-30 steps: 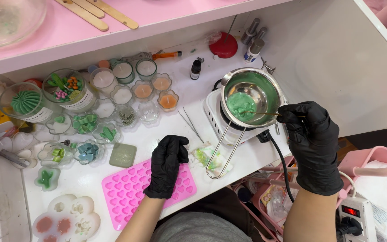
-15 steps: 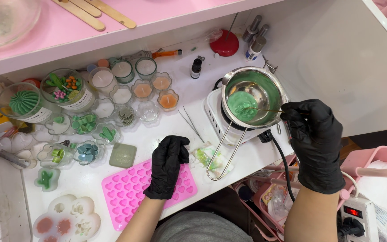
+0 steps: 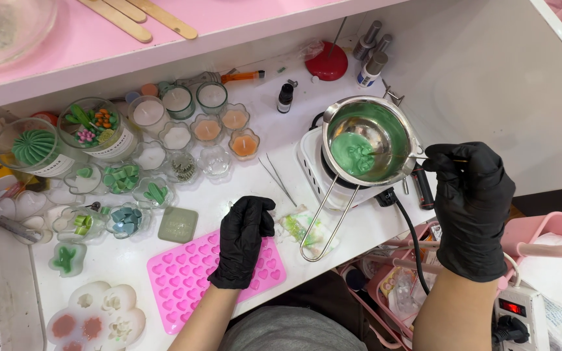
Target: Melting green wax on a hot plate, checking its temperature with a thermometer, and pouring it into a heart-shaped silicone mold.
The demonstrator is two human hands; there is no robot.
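A person in black gloves works at a cluttered white craft table, seen from above. The right hand (image 3: 473,211) is bent at the knuckles, its fingertips pinched together on a thin stick (image 3: 438,158) that points leftward across the rim of a small steel melting pot (image 3: 369,140). The pot sits on a white hot plate (image 3: 313,172) just left of those fingers; partly melted green wax (image 3: 352,154) lies in its left half, a short way beyond the stick's tip. The pot's long wire handle (image 3: 323,224) runs down and left toward the person, ending between the two hands. The right hand is the nearer one to the pot.

The left hand (image 3: 242,242) lies palm down, fingers together and slightly curled, on the right end of a pink silicone heart mould (image 3: 183,276). Metal tweezers (image 3: 278,179) lie just above its fingertips. Further left of it stand small glass candle cups (image 3: 219,127) and green wax pieces (image 3: 123,177).
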